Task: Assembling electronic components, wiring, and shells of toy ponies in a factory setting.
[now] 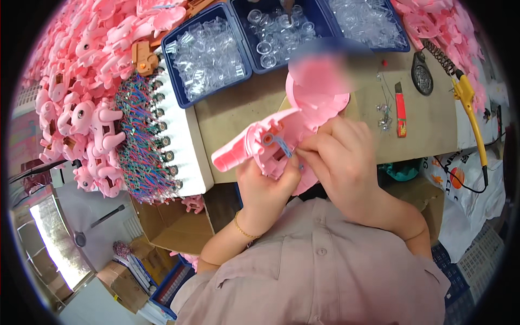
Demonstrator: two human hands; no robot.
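Note:
In front of my chest is a pink plastic toy shell, its hollow inside facing up. My left hand grips its lower left part, thumb on the inner side. Within the shell sit a small orange part and a blue-grey lever-like piece near my left thumb. My right hand is closed, thumb and forefinger pinched together at the shell's inside, beside the blue-grey piece. What lies between those fingertips is hidden.
Blue bins of clear plastic parts line the far table edge. Wired round parts on a white rack and heaped pink toy bodies fill the left. A red cutter knife, loose small metal pieces and a yellow soldering iron are right.

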